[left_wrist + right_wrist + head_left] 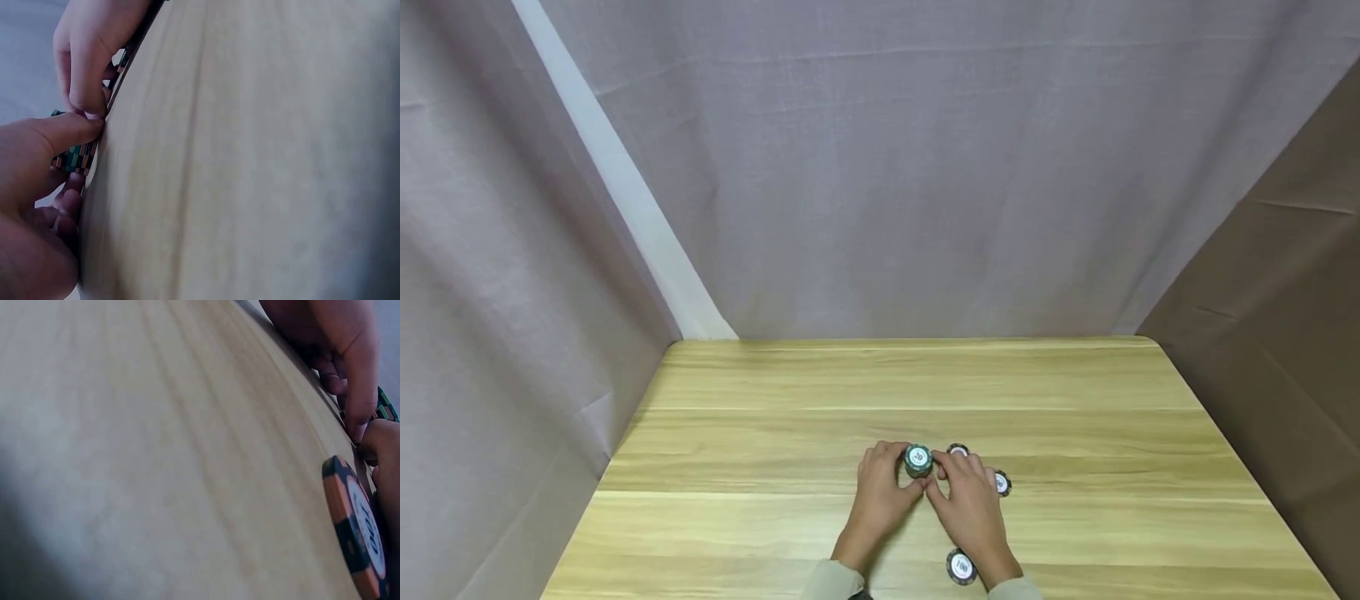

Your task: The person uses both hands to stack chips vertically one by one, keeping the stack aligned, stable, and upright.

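A short stack of poker chips (pixel 918 460) stands on the wooden table, its top chip green with a white centre reading 20. My left hand (pixel 880 492) curls round its left side, thumb along the near edge. From the right, my right hand (pixel 967 497) brings thumb and index finger against the same stack. In the left wrist view the layered chip edges (pixel 74 157) show between the left thumb and lower fingers. Only a green sliver of the stack (pixel 387 405) appears in the right wrist view, behind the hands; the right fingers' exact contact is partly hidden.
Flat on the table, a dark-edged chip marked 100 (pixel 961 567) lies beside the right wrist. Another chip (pixel 1002 483) sits right of the right hand, and one more (pixel 958 449) is partly covered by its fingers. Grey curtain (pixel 925 183) hangs behind the table.
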Available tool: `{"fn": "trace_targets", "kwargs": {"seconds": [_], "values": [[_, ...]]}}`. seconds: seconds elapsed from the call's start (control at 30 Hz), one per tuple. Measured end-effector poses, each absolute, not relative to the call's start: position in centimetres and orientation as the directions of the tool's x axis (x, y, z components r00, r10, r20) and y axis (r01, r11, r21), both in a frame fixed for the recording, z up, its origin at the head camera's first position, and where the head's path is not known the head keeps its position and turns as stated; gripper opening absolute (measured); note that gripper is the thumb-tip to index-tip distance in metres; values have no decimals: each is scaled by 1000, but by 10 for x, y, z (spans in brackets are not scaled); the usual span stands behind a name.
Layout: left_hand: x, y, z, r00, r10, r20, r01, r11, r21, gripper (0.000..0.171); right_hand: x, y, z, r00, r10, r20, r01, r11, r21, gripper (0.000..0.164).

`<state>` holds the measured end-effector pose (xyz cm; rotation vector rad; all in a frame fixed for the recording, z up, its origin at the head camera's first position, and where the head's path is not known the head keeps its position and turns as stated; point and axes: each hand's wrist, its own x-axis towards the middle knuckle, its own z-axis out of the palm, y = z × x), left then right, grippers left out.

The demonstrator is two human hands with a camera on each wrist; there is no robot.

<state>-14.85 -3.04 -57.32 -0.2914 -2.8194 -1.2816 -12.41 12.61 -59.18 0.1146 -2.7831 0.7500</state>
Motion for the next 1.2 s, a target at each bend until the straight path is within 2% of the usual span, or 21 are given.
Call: {"fn": "trace_targets", "kwargs": {"seconds": [0.4, 1.2], "values": [[-150, -26, -579, -980, 153, 127, 194, 596, 780, 45, -122, 129, -592, -966, 8, 259, -124, 864, -488, 36], [-150, -35, -579, -983, 145, 114, 176, 548, 818, 44, -120, 122, -595, -953, 11, 303, -140, 870, -472, 33]]}}
